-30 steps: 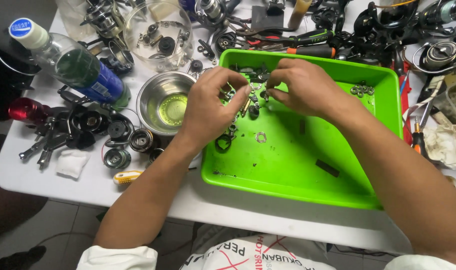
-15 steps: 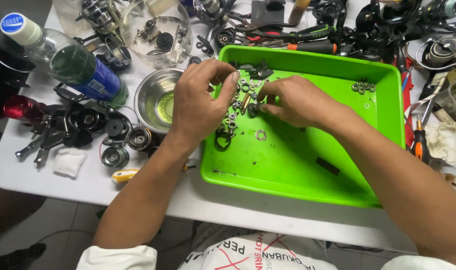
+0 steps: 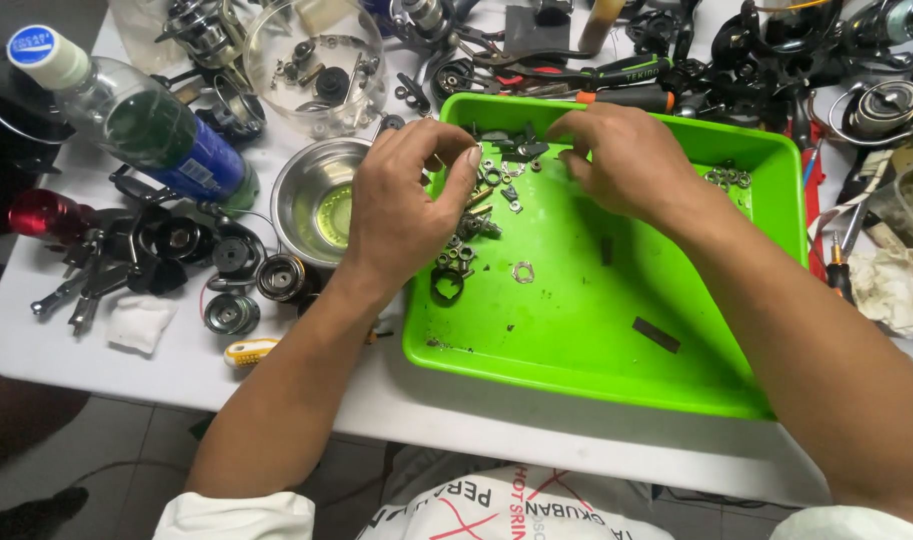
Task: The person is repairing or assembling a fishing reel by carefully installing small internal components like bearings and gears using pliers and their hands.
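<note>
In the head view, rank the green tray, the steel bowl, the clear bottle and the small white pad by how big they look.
1. Green tray
2. Clear bottle
3. Steel bowl, partly hidden by the left hand, so these two are close
4. White pad

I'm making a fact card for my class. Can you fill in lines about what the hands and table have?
Left hand: pinching a small part, too tiny to identify
Right hand: fingers curled above the small metal parts
Parts sit in: green tray
Beside tray: steel bowl, plastic bottle
Surface: white table
</note>
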